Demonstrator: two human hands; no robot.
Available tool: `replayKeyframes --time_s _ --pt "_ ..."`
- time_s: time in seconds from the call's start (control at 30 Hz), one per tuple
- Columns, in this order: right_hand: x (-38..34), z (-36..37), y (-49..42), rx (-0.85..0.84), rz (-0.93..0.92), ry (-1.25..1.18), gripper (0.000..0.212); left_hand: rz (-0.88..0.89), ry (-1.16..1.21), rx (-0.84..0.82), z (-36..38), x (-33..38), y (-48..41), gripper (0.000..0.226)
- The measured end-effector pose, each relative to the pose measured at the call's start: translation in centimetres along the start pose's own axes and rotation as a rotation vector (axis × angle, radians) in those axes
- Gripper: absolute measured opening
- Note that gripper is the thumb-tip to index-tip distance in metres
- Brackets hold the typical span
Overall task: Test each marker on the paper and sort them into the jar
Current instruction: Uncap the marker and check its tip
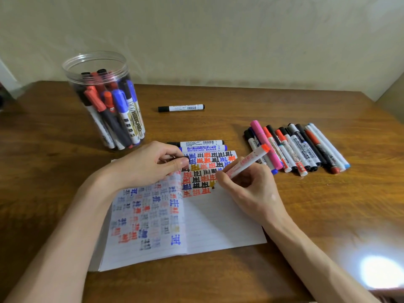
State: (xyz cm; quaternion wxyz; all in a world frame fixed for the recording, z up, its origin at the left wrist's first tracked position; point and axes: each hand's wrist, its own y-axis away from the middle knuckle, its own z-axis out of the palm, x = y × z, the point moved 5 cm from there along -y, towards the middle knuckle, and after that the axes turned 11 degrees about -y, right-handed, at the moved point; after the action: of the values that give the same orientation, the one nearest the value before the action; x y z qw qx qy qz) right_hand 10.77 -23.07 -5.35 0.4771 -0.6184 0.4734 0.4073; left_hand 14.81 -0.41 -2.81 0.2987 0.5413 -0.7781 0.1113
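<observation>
A person's right hand (247,186) grips a white whiteboard marker (244,164) with a red end. The fingers curl round its lower barrel, and its tip is down on the notebook paper (218,219). The notebook lies open in the middle of the wooden table (328,215), toward the near edge. Rows of test marks (203,171) in red, black, blue and yellow fill part of the page.

The left hand (148,167) rests on the paper's far part and pinches a small dark piece (182,159), perhaps a cap; it is too small to tell.

The marker looks light, stiff and smooth, and would likely roll if laid down. Mid-barrel seems the surest place to hold it.

Near the table's far left corner stands a clear plastic jar (96,62) with no lid, holding standing markers (113,106) in red, blue and black. Toward the right edge lies a row of loose markers (301,147), side by side. Two capped markers (203,145) lie at the paper's far edge, and a lone black marker (181,108) lies beyond them.
</observation>
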Motion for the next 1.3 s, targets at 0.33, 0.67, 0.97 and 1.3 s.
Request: replayKeyframes --time_s 0.33,0.67,0.97,1.3 --pt "0.24 -0.3 -0.1 0.008 -0.023 0.04 0.013 -0.008 -0.01 -0.009 -0.16 -0.01 0.17 0.025" --pt "0.11 -0.06 0.08 -0.013 -0.043 0.054 0.012 -0.032 0.006 -0.033 -0.05 -0.12 0.23 0.026" --pt "0.15 -0.03 -0.1 -0.043 -0.026 -0.006 0.012 -0.044 0.003 -0.044 -0.16 -0.19 0.36 0.03" --pt "0.21 -0.17 0.04 -0.01 -0.042 0.057 0.014 -0.048 0.004 -0.052 -0.25 -0.43 0.35 0.031"
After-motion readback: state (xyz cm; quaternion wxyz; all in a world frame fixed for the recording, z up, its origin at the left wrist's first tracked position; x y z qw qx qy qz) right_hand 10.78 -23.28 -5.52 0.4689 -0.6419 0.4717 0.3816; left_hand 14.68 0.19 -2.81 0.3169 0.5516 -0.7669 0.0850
